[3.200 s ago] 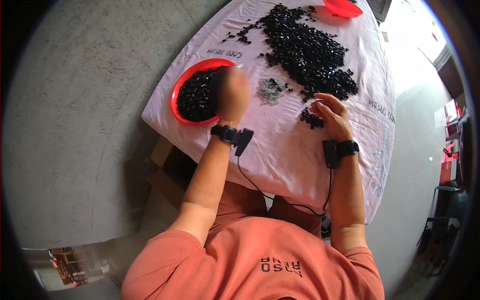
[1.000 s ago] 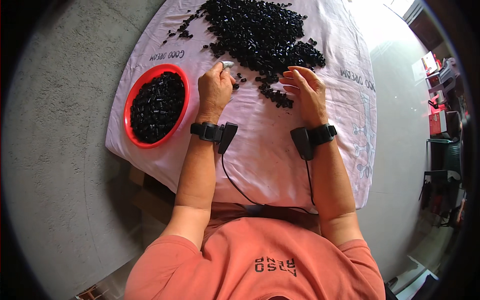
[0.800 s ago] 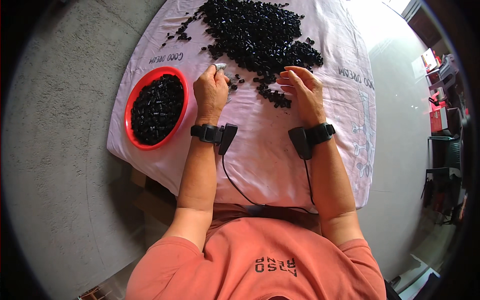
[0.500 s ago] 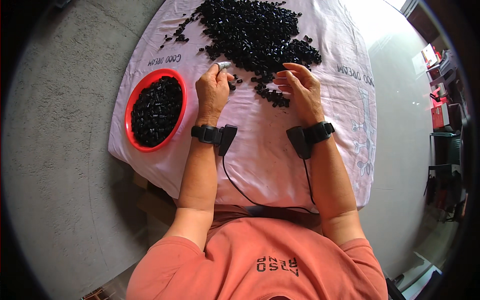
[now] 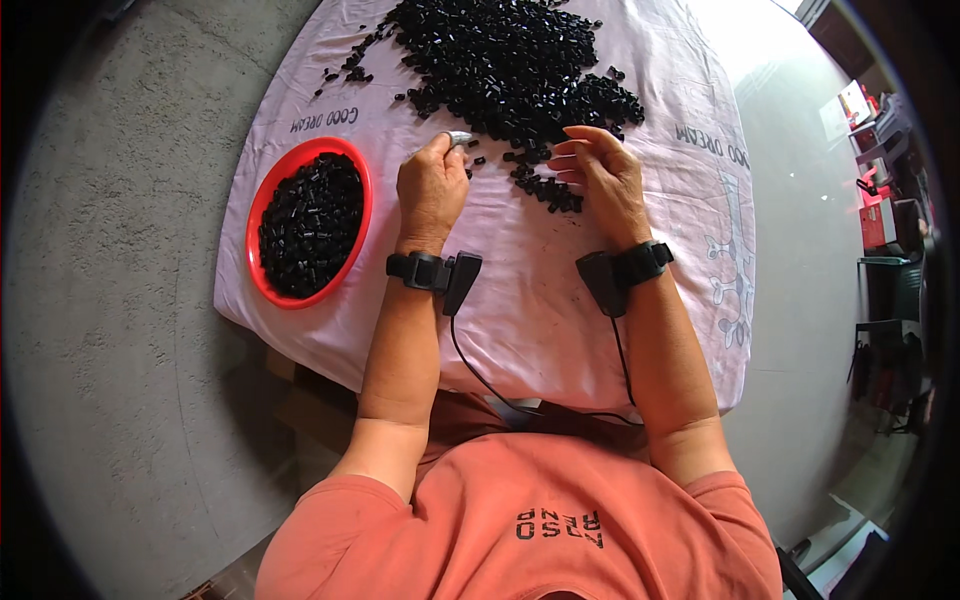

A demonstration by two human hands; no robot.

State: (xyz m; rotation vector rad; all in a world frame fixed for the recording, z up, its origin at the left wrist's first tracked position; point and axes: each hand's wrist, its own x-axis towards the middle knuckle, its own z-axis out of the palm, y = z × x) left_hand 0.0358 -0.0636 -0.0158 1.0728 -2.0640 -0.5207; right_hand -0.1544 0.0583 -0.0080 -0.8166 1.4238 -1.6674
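A large heap of small black plastic pieces (image 5: 500, 70) lies across the far part of the cloth-covered table. My left hand (image 5: 430, 192) is closed at the near left edge of the heap, with a silvery-grey wrap round one fingertip. Whether it pinches a piece is hidden by the curled fingers. To the right, my right hand (image 5: 608, 188) rests on its side with the fingers apart, beside a small spur of loose pieces (image 5: 548, 190). Left of my left hand, a red oval basin (image 5: 367, 200) is filled with the same black pieces.
A pale pink printed cloth (image 5: 520, 310) covers the table. Black straps with small boxes (image 5: 462, 283) sit on both wrists, joined by a cable. Stray pieces (image 5: 355, 72) lie at the far left. Beyond the table's right side, boxes and shelving (image 5: 885, 230) stand along the edge.
My left hand has turned slightly, its fingers curling inward and its back facing up more. My right hand has barely moved. The basin stays where it was.
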